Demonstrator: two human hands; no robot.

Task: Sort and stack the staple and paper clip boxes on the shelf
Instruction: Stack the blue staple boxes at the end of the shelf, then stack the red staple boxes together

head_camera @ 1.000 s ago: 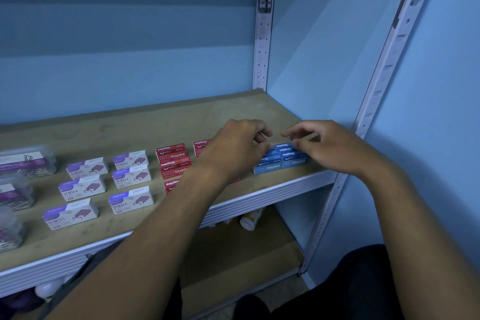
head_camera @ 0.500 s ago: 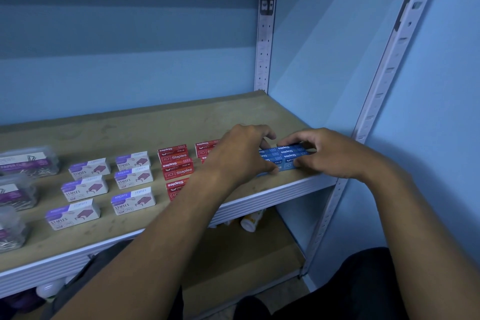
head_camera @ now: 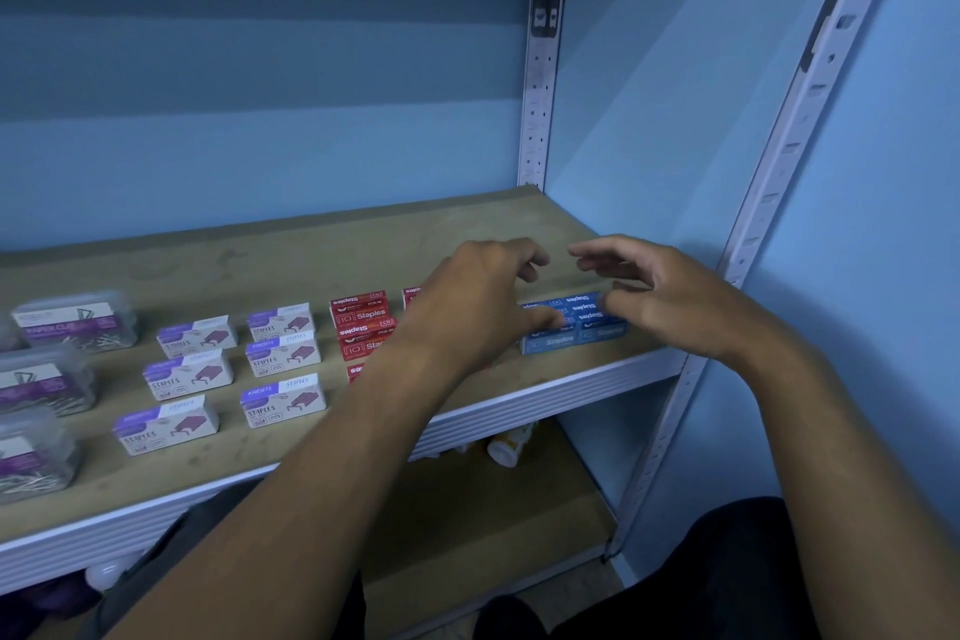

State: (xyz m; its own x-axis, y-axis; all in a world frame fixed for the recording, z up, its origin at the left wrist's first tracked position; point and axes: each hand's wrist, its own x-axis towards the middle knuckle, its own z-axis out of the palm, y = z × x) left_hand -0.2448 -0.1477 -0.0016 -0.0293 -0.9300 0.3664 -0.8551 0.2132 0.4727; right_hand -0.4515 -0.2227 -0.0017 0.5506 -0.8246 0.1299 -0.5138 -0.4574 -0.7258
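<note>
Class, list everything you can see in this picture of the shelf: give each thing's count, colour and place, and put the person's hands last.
Clear paper clip tubs: three, purple labels, far left of the shelf, partly cut off.
White staple boxes: six, purple print, two columns, left of centre.
Red staple boxes: at least four visible, centre, partly hidden by the left arm.
Blue staple boxes: a tight block, count unclear, right front.
Shelf: one, tan board, white front edge.
Bottle: one, pale, lower shelf.
Left hand: thumb on the blue block.
Right hand: fingers relaxed over the blue block.
</note>
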